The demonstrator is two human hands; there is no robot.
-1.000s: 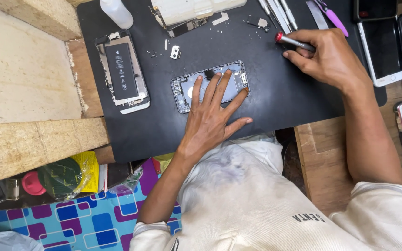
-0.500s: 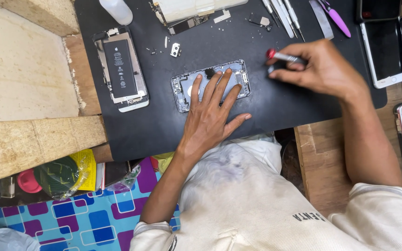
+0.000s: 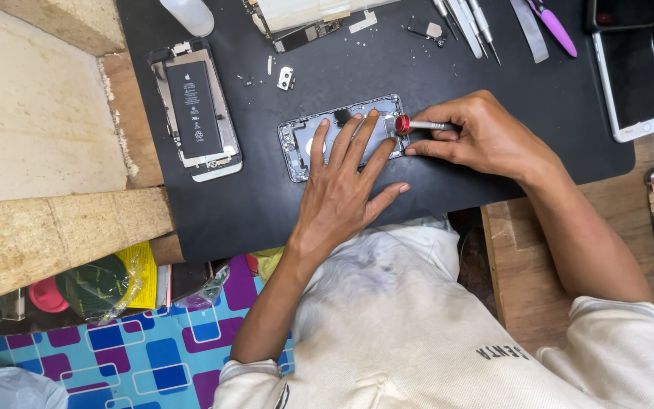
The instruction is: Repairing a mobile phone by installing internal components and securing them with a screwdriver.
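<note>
Left hand (image 3: pixel 340 195) presses 4 spread fingers flat on the opened grey phone shell (image 3: pixel 342 136) mid black mat (image 3: pixel 266 212), right hand (image 3: pixel 486 140) pinches the red-capped silver screwdriver (image 3: pixel 418 125) at its right end, likely working a screw there, demanding steady aim.

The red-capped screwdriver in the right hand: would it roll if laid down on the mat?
The screwdriver looks round and slim, so it would probably roll somewhat, though the black mat likely slows it. It seems light and stiff; the right hand pinches it easily.
</note>
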